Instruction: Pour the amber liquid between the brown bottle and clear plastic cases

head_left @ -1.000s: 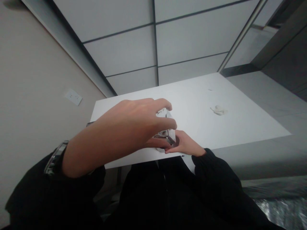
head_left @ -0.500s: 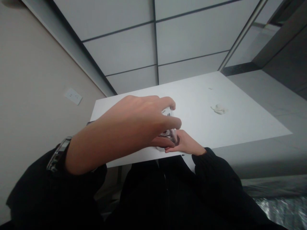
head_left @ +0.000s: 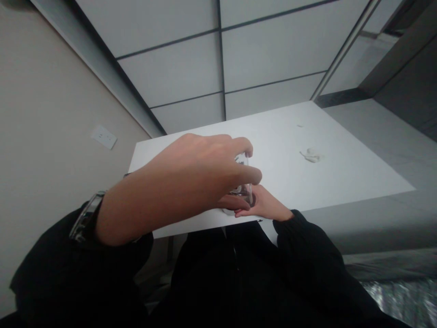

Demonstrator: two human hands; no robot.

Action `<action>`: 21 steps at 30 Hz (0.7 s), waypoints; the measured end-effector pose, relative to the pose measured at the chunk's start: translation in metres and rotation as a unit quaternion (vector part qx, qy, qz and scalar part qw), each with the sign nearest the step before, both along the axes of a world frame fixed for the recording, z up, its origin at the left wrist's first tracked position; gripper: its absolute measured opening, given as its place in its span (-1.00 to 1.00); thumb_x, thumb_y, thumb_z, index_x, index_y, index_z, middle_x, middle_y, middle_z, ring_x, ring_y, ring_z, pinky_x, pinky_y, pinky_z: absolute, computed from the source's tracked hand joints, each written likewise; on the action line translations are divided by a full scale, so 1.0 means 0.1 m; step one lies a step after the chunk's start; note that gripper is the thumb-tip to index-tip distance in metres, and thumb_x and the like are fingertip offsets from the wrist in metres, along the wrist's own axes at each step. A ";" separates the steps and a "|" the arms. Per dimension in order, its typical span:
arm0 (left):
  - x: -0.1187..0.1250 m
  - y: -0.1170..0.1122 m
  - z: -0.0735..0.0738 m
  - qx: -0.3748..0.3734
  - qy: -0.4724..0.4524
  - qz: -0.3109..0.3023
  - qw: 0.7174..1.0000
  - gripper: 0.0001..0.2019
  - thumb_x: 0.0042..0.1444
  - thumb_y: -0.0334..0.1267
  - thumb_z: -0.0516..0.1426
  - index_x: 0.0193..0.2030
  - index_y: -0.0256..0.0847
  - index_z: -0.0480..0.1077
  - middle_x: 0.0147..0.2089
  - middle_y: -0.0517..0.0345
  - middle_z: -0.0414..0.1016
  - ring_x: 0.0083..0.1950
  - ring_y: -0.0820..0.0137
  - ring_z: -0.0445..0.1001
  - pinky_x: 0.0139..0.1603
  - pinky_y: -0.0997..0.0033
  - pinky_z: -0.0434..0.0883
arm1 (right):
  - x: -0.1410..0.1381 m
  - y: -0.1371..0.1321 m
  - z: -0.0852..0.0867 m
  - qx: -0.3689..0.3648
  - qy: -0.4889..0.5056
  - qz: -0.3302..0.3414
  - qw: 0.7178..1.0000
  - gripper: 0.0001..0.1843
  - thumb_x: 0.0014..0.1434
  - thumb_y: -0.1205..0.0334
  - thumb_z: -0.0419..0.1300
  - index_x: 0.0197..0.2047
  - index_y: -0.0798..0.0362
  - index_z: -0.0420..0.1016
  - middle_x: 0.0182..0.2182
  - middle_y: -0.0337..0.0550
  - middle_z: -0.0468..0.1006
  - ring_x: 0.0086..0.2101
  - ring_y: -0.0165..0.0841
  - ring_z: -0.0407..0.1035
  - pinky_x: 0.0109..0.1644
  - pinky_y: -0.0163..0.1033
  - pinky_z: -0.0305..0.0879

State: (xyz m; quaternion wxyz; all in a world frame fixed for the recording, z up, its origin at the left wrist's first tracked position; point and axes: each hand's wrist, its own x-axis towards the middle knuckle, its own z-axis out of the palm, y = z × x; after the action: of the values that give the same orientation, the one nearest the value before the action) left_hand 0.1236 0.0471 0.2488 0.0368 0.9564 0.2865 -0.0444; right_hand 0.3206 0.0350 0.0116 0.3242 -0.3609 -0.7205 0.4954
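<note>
My left hand (head_left: 215, 168) is closed around a clear, see-through container (head_left: 245, 190) with dark and pale parts showing through it; its kind is hard to make out. Fingers and thumb grip it from the left side, and the hand hides most of it. My right hand (head_left: 268, 204) sits lower and to the right, its fingers closed at the container's lower end. What exactly those fingers hold is partly hidden. Under my left thumb, close to the table's front edge, the rim of something white (head_left: 228, 212) peeks out.
The hands work over a white table (head_left: 348, 173). A crumpled whitish scrap (head_left: 311, 156) lies on its right part, with a small flat bit (head_left: 300, 125) behind it. A wall with a socket (head_left: 104, 136) stands at the left; panelled cabinet doors (head_left: 273, 50) rise behind.
My left hand and the clear container have shifted slightly to the right. My right hand stays in nearly the same place.
</note>
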 end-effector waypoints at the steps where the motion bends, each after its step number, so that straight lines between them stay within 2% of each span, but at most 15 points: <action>1: -0.02 0.00 -0.01 0.006 0.001 -0.002 1.000 -0.83 0.26 -0.05 0.31 -0.06 0.06 0.63 0.14 0.11 0.58 0.11 0.10 0.60 -0.02 0.21 0.51 | 0.00 0.00 0.00 -0.003 -0.002 0.002 1.000 -0.29 -0.01 -0.06 0.59 0.17 0.01 0.60 0.01 -0.04 0.72 0.04 0.04 0.60 0.17 0.09 0.49; 5: -0.17 0.01 -0.07 0.017 -0.026 0.009 0.999 -0.79 0.31 -0.04 0.27 0.05 0.12 0.61 0.27 0.11 0.52 0.11 0.15 0.60 -0.03 0.26 0.49 | 0.01 0.01 0.00 -0.001 -0.001 -0.008 1.000 -0.20 -0.05 -0.07 0.61 0.22 0.02 0.58 0.03 -0.03 0.72 0.07 0.04 0.58 0.25 0.10 0.44; 10: -0.43 0.03 -0.20 -0.003 -0.070 0.017 0.997 -0.71 0.32 -0.05 0.28 0.16 0.13 0.56 0.33 0.07 0.48 0.08 0.21 0.62 -0.01 0.29 0.50 | 0.01 0.02 0.03 0.006 0.008 -0.002 1.000 -0.11 -0.04 -0.08 0.61 0.32 -0.06 0.51 0.14 -0.02 0.67 0.15 0.04 0.54 0.33 0.16 0.36; 16: -0.59 -0.04 -0.36 -0.016 -0.109 0.052 0.993 -0.61 0.29 -0.06 0.30 0.22 0.03 0.50 0.28 0.01 0.51 0.13 0.18 0.61 0.05 0.27 0.55 | -0.01 0.01 0.02 0.013 0.006 0.002 1.000 -0.02 -0.03 -0.08 0.60 0.40 -0.05 0.43 0.24 0.01 0.61 0.23 0.05 0.48 0.39 0.18 0.32; 21: -0.83 -0.15 -0.58 -0.042 -0.217 0.115 0.969 -0.45 0.26 -0.04 0.33 0.34 -0.05 0.38 0.25 -0.06 0.51 0.26 0.11 0.53 0.24 0.14 0.55 | -0.02 0.00 -0.02 0.001 0.006 -0.003 1.000 0.01 -0.04 -0.07 0.61 0.43 -0.04 0.40 0.25 0.05 0.60 0.25 0.10 0.48 0.38 0.22 0.33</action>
State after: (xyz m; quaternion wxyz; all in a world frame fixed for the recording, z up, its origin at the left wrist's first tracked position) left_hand 0.0402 0.0324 0.1911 0.1427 0.9013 0.3779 0.1564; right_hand 0.3189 0.0347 0.0100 0.3305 -0.3598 -0.7180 0.4957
